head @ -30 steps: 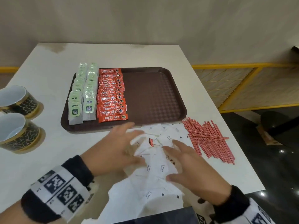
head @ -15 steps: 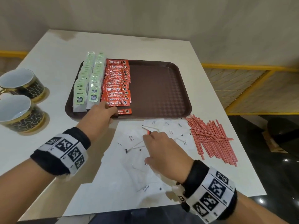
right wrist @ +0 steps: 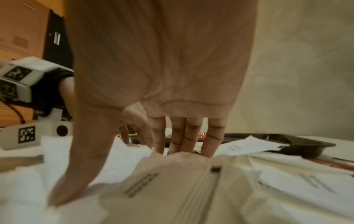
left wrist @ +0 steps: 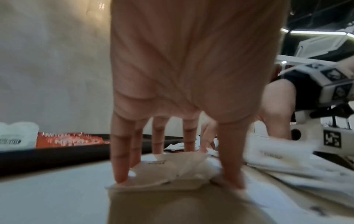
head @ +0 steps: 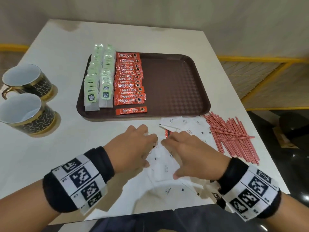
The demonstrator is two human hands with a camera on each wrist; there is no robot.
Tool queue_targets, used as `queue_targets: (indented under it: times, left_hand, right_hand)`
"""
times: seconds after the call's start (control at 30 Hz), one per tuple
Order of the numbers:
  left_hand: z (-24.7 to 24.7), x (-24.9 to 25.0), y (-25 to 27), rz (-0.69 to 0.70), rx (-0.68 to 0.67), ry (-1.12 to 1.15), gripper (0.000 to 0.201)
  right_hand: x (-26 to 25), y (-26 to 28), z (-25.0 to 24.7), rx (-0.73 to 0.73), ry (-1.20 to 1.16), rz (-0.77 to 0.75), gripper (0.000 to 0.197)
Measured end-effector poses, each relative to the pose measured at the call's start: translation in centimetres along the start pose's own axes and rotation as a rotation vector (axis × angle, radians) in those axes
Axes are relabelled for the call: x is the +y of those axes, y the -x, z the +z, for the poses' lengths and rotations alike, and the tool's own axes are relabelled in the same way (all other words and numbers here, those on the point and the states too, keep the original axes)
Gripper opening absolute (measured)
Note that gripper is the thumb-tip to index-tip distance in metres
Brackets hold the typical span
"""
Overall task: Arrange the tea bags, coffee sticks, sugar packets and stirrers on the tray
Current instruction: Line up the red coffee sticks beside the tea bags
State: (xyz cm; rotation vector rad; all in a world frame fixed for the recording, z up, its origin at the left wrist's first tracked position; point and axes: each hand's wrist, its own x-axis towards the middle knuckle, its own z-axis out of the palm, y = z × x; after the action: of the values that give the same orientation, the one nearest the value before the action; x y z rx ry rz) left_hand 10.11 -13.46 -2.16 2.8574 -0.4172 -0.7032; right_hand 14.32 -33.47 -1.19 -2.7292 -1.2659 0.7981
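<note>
A brown tray (head: 173,84) holds two rows of green tea bags (head: 98,77) at its left and a row of red coffee sticks (head: 128,79). One more coffee stick (head: 131,110) lies alone at the tray's front edge. White sugar packets (head: 164,166) are heaped on the table in front of the tray. My left hand (head: 140,148) and right hand (head: 182,153) both press on the heap with straight fingers, fingertips nearly meeting. In the left wrist view, my left hand (left wrist: 172,178) straddles a small mound of sugar packets (left wrist: 164,171). A red stick end (head: 167,133) pokes from the pile. Red stirrers (head: 230,134) lie at the right.
Two black-and-gold cups (head: 28,97) stand at the table's left. The table edge (head: 274,166) runs close behind the stirrers, with a yellow railing (head: 260,77) and dark floor beyond. The tray's right half is bare.
My left hand has come back from the tray's front edge to the sugar heap, leaving one coffee stick lying there. The right hand stays on the packets and now faces the left.
</note>
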Motion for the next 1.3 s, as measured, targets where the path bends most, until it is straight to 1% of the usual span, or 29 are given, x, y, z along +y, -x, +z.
queue_targets:
  times: [0.07,0.1,0.2,0.23,0.33,0.4,0.47,0.53,0.57,0.63,0.73,0.8,0.87,0.9,0.97,1.03,1.07,1.13,1.17,1.2,1.23,1.3]
  left_hand:
    - [0.3,-0.5,0.2,-0.028,0.02,0.006,0.044]
    - [0.4,-0.9,0.2,-0.033,0.031,0.014,0.041]
    - [0.6,-2.4,0.4,-0.043,0.062,0.064,0.034]
    - [0.6,-2.8,0.4,-0.048,0.063,0.07,0.034]
    - [0.4,-3.0,0.6,-0.071,0.08,0.09,0.043]
    - [0.0,-2.2,0.4,-0.009,0.096,0.073,0.056]
    - [-0.3,-1.0,-0.1,0.078,0.068,0.023,0.071]
    - [-0.3,-0.1,-0.7,0.094,0.017,-0.044,0.079]
    - [-0.2,0.0,-0.9,0.076,0.009,-0.059,0.078]
    - [-0.1,-0.4,-0.9,0.022,0.02,-0.029,0.072]
    - [-0.2,-0.8,-0.8,-0.022,0.045,0.012,0.063]
    - [-0.3,-0.9,-0.8,-0.06,0.058,0.037,0.065]
    - [-0.4,-1.1,-0.7,-0.09,0.072,0.072,0.064]
    - [-0.3,-1.4,-0.7,-0.093,0.087,0.081,0.056]
    - [-0.3,-1.8,-0.3,-0.086,0.124,0.078,0.034]
    - [-0.4,-2.2,0.3,-0.078,0.17,0.083,0.02]
    - [-0.5,-2.4,0.6,-0.076,0.191,0.096,0.017]
    - [-0.8,-2.8,1.4,-0.073,0.22,0.125,0.011]
    - [-0.8,-3.1,1.8,-0.084,0.222,0.133,0.009]
    - [-0.9,-3.3,2.3,-0.104,0.224,0.143,0.01]
    - [-0.8,-3.5,2.7,-0.129,0.218,0.146,0.012]
    - [-1.0,-3.7,3.7,-0.174,0.174,0.123,0.008]
  right_hand:
    - [0.1,-0.1,0.2,0.023,0.001,0.019,0.07]
    - [0.3,-0.2,0.1,0.049,-0.012,0.034,0.063]
    - [1.6,0.2,-0.3,0.167,-0.081,-0.009,0.027]
    - [2.1,0.4,-0.3,0.201,-0.123,-0.033,0.02]
    - [3.6,1.0,-0.2,0.27,-0.311,-0.047,0.017]
    - [4.1,1.3,-0.4,0.314,-0.479,-0.01,0.014]
    - [4.2,1.6,-0.5,0.361,-0.62,0.025,0.011]
    - [4.3,1.6,-0.2,0.413,-0.669,0.036,0.012]
    - [4.3,1.7,0.0,0.434,-0.651,0.031,0.015]
    - [4.5,1.7,0.6,0.45,-0.524,-0.014,0.023]
    - [4.6,1.9,1.6,0.417,-0.272,-0.102,0.037]
    - [4.6,2.2,1.8,0.402,-0.133,-0.121,0.048]
    - [4.6,2.3,1.9,0.354,-0.072,-0.117,0.053]
    - [4.6,2.3,1.9,0.31,-0.068,-0.109,0.054]
    - [4.7,2.5,1.6,0.229,-0.106,-0.086,0.056]
    - [4.4,2.7,0.4,0.179,-0.196,-0.058,0.059]
    - [4.1,2.6,-0.2,0.182,-0.246,-0.049,0.059]
    - [3.0,2.0,-1.1,0.236,-0.31,-0.039,0.053]
    - [2.3,1.4,-1.3,0.273,-0.306,-0.027,0.048]
    - [1.4,0.8,-1.5,0.298,-0.278,0.0,0.042]
    - [0.5,0.1,-1.7,0.298,-0.236,0.04,0.037]
    - [-1.1,-1.6,-1.8,0.207,-0.143,0.114,0.041]
